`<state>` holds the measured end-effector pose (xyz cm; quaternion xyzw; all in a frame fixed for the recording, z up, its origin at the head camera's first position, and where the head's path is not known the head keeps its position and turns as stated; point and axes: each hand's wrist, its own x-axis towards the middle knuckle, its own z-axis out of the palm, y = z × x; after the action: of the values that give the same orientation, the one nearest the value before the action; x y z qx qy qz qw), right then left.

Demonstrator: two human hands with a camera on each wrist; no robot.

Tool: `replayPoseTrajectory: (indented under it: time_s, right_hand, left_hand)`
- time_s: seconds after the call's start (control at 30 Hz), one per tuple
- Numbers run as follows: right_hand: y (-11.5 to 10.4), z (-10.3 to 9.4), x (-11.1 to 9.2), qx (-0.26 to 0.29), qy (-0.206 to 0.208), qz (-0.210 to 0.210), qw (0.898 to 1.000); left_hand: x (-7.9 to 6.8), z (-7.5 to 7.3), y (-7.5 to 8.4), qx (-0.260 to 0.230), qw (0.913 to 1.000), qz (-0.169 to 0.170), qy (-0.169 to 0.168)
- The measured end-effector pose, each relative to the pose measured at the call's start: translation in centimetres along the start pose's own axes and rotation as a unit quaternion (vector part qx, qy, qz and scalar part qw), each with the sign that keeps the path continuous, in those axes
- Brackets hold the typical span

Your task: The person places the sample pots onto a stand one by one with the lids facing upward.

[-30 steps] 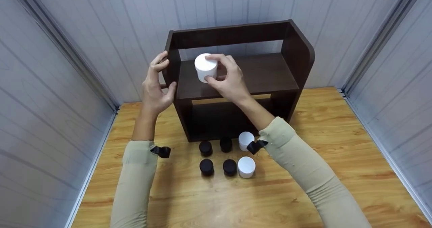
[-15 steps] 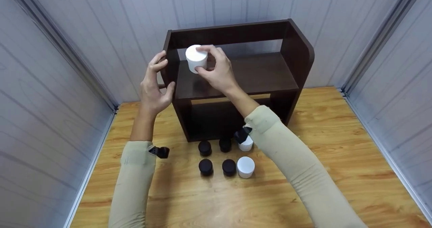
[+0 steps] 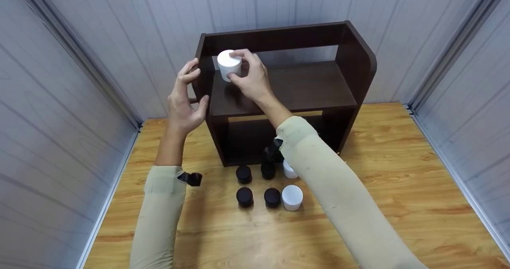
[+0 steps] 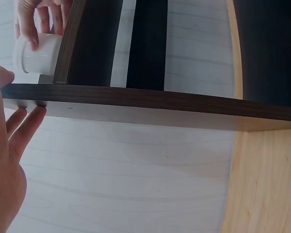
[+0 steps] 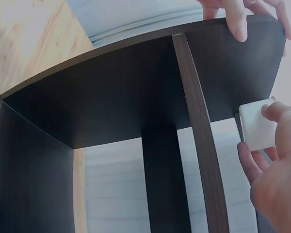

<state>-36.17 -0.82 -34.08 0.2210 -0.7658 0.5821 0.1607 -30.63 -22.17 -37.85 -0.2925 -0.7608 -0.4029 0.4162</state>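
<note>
A white lidded jar (image 3: pixel 228 66) is pinched between the thumb and fingers of my right hand (image 3: pixel 254 77), at the back left corner of the shelf's upper board. In the right wrist view, the white jar (image 5: pixel 256 127) is close to the left side panel. My left hand (image 3: pixel 184 107) grips the edge of the dark brown shelf (image 3: pixel 306 85) at its left side panel. The left wrist view shows the thumb on one face of that side panel (image 4: pixel 136 98) and fingertips on the other.
Several black lidded jars (image 3: pixel 244 197) stand on the wooden table (image 3: pixel 223 237) before the shelf. Beside them are a white jar (image 3: pixel 292 198) and a second one partly behind the right sleeve (image 3: pixel 326 185). Pale panel walls (image 3: pixel 279 6) surround the table.
My right hand has carried the white jar left and back over the upper board towards the left side panel. The left hand has stayed on the shelf's edge.
</note>
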Motion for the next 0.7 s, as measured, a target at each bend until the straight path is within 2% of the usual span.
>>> replayPoseTrajectory:
  time_s: [0.33,0.7]
  right_hand:
    - [0.2,0.9,-0.3,-0.032,-0.011,0.044,0.998]
    - [1.0,1.5,-0.7,-0.079,0.004,0.078,0.994]
  left_hand:
    - [-0.2,0.1,0.1,-0.005,1.0,0.003,0.006]
    - [-0.3,0.1,0.0,-0.008,0.9999,0.006,0.007]
